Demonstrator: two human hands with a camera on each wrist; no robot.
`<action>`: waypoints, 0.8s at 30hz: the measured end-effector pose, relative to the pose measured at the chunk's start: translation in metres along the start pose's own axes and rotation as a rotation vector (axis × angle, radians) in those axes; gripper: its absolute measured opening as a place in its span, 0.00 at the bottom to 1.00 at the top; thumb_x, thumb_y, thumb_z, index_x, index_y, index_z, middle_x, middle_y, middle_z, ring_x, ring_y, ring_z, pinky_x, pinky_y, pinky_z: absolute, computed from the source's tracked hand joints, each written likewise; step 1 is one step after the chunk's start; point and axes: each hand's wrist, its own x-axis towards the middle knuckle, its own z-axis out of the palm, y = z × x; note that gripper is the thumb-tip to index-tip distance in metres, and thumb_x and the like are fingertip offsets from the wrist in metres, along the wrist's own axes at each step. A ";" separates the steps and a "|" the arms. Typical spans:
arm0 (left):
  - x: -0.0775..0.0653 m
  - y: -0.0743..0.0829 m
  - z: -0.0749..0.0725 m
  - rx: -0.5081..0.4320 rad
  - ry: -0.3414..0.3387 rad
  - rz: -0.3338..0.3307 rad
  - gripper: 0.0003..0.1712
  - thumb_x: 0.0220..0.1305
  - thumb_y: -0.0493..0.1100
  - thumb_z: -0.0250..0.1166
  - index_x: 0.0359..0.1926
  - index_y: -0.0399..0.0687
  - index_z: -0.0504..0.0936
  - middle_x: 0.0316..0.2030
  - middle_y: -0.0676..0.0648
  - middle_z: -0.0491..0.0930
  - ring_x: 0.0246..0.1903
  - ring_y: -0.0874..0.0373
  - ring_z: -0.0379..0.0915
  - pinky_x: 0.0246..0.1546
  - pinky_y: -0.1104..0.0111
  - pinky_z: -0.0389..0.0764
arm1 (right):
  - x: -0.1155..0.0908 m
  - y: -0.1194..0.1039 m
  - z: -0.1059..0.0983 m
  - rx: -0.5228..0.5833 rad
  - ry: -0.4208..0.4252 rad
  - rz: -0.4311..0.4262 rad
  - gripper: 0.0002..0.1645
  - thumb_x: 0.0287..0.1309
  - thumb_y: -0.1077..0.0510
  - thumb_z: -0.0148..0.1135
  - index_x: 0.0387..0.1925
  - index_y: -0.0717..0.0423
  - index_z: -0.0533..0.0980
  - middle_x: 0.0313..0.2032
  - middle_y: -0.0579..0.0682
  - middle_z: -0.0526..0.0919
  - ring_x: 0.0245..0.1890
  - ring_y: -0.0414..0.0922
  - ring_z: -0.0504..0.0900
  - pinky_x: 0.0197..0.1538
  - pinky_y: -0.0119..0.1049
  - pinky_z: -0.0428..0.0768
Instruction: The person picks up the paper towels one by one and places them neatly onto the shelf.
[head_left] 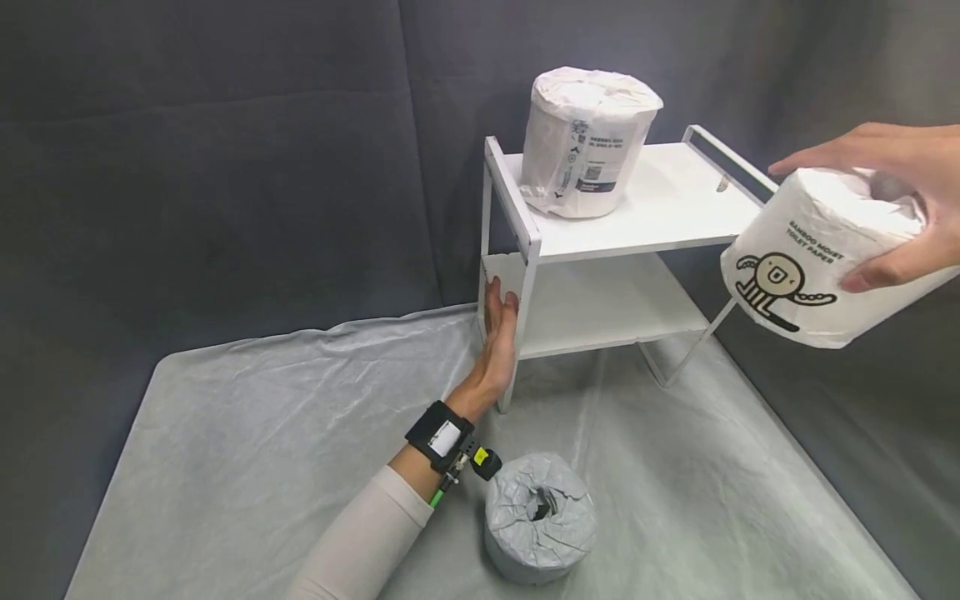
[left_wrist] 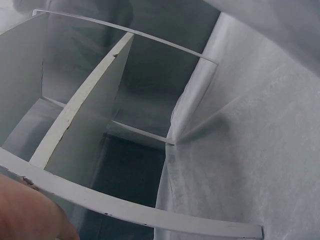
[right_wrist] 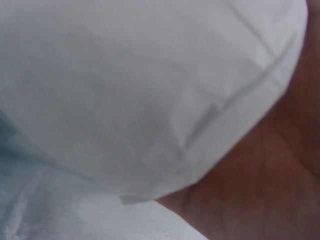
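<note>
My right hand (head_left: 911,200) grips a white wrapped toilet paper roll (head_left: 787,279) from above, tilted in the air at the right of the white two-tier shelf (head_left: 615,312). A cartoon figure and lettering are printed on its wrapper. In the right wrist view the roll (right_wrist: 140,100) fills most of the picture against the palm (right_wrist: 250,185). My left hand (head_left: 497,350) rests on the shelf's left side, fingers pointing up along the frame. The left wrist view shows part of that hand (left_wrist: 30,210) by a white leg bar (left_wrist: 130,210).
A second wrapped toilet paper roll (head_left: 588,150) stands on the left of the shelf's top board (head_left: 686,187). A grey wrapped roll (head_left: 538,525) sits on the grey cloth (head_left: 300,433) in front, near my left forearm. Dark curtains (head_left: 225,167) hang behind.
</note>
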 end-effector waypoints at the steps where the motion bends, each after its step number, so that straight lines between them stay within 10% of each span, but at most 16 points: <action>1: 0.000 0.000 0.000 0.001 -0.001 0.002 0.45 0.80 0.65 0.24 0.85 0.49 0.25 0.84 0.46 0.21 0.83 0.52 0.20 0.81 0.49 0.34 | 0.003 0.003 -0.002 0.000 -0.001 0.002 0.80 0.05 0.54 0.97 0.75 0.36 0.72 0.47 0.28 0.73 0.40 0.27 0.71 0.29 0.28 0.73; 24: 0.001 0.000 0.002 -0.020 0.004 0.015 0.46 0.81 0.67 0.25 0.85 0.47 0.25 0.84 0.44 0.21 0.84 0.50 0.26 0.81 0.50 0.35 | 0.068 0.018 -0.040 -0.036 -0.159 0.096 0.69 0.38 0.50 0.91 0.80 0.31 0.62 0.54 0.42 0.73 0.42 0.31 0.71 0.32 0.32 0.74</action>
